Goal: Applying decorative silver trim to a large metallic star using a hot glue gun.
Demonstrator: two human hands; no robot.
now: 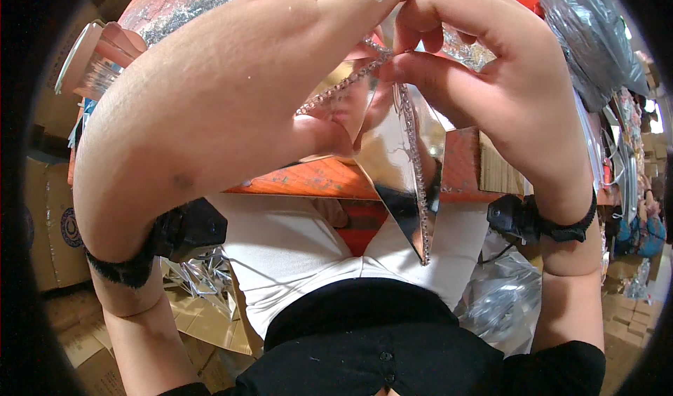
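Observation:
A shiny mirrored piece (388,159) with a long tapering point hangs over the table's near edge, its tip above my lap. Small sparkling rhinestone trim (413,147) runs down one edge to the tip, and another row slants across the piece toward my left thumb. My left hand (280,66) is closed on the mirrored piece, with its thumb against the near side and its upper fingers reaching toward my right hand. The thumb and fingertips of my right hand (484,59) pinch the rhinestone trim near the top. The fingertips partly hide the trim there.
An orange-red worktable (298,178) with worn paint lies under my hands. At the far left stands a tub (91,66); a grey plastic bag (592,42) is at the far right. Silver strips (203,284) lie low on the left, clear plastic (505,294) low on the right.

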